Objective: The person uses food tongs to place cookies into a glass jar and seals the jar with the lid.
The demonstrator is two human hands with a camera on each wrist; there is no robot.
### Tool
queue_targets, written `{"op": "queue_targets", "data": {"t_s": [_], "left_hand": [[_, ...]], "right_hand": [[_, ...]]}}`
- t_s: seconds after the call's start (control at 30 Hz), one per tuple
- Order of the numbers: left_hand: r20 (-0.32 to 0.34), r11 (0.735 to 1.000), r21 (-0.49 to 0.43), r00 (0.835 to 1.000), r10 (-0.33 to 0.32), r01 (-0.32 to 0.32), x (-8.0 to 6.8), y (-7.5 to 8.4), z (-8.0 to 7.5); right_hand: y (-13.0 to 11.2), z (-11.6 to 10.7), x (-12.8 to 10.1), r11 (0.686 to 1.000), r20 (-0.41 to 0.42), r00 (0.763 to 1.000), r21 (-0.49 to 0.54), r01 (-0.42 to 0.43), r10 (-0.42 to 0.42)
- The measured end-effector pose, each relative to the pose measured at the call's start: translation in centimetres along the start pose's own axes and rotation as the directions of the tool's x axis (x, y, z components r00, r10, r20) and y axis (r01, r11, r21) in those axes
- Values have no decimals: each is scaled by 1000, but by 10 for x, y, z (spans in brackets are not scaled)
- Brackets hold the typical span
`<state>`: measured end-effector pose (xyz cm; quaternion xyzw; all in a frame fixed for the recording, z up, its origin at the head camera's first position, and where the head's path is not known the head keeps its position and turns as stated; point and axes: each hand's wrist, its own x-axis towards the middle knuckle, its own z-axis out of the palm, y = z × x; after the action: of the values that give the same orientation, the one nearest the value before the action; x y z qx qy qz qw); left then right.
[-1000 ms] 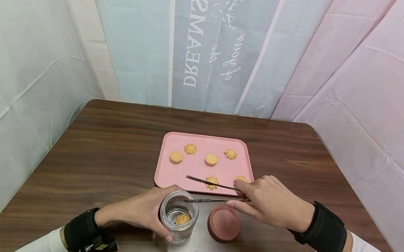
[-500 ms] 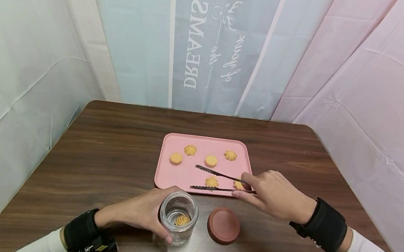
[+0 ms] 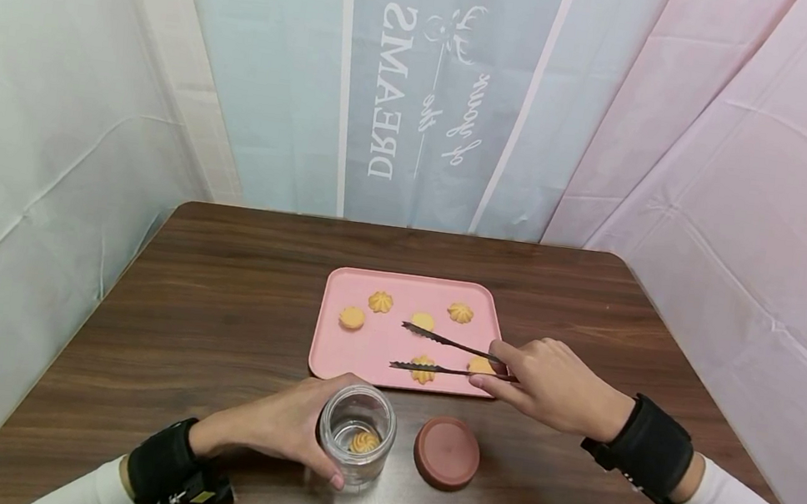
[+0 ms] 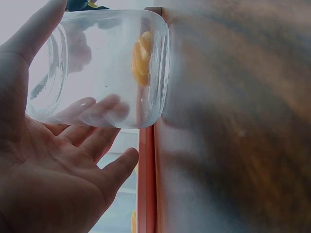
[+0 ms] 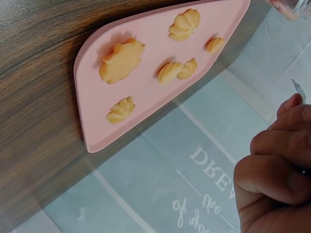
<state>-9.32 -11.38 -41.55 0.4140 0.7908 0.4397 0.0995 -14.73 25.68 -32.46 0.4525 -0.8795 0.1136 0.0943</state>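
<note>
My left hand (image 3: 292, 422) grips a clear glass jar (image 3: 370, 473) that stands upright on the table, its mouth uncovered. A swirled cookie (image 4: 141, 59) lies on the jar's bottom. In my right hand (image 3: 551, 388) is a pair of dark tongs (image 3: 449, 342), held by thumb and fingers with the arms spread apart. The tongs' tips hover over the pink tray (image 3: 359, 364), with no cookie between them. One star-shaped cookie (image 3: 422, 374) shows partly behind the lower arm. In the right wrist view the tongs are mostly hidden by the fingers.
Several more cookies (image 3: 381, 301) lie spaced out on the tray. A round reddish-brown lid (image 3: 447, 452) rests on the brown wooden table (image 3: 241, 282), right of the jar. Pale curtains (image 3: 757, 203) hang along the sides and back.
The tongs left the jar's mouth, rising and shifting right over the tray with the right hand. The left hand and jar have stayed in place, the cookie still inside.
</note>
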Motion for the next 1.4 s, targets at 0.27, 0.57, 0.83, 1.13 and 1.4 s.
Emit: {"op": "queue_targets", "data": {"t_s": [0.27,0.57,0.83,1.13,1.4], "left_hand": [[3,1000,-12,1000,1,-1,0,1,0],[2,1000,-17,1000,7,-7,0,0,-1],[3,1000,-8,1000,-3,3,0,1,-1],[7,1000,-21,1000,-20,20,-1,0,-1],[4,1000,-11,1000,-24,24,0,1,-2]], "right_hand": [[4,2,-1,1000,7,1000,2,-19,19],[10,2,1,999,-3,1000,-28,-19,19],[17,4,0,998,24,998,-31,-60,61],[22,6,-1,996,26,997,-56,-68,70],[24,9,-5,992,41,993,-62,-106,109]]}}
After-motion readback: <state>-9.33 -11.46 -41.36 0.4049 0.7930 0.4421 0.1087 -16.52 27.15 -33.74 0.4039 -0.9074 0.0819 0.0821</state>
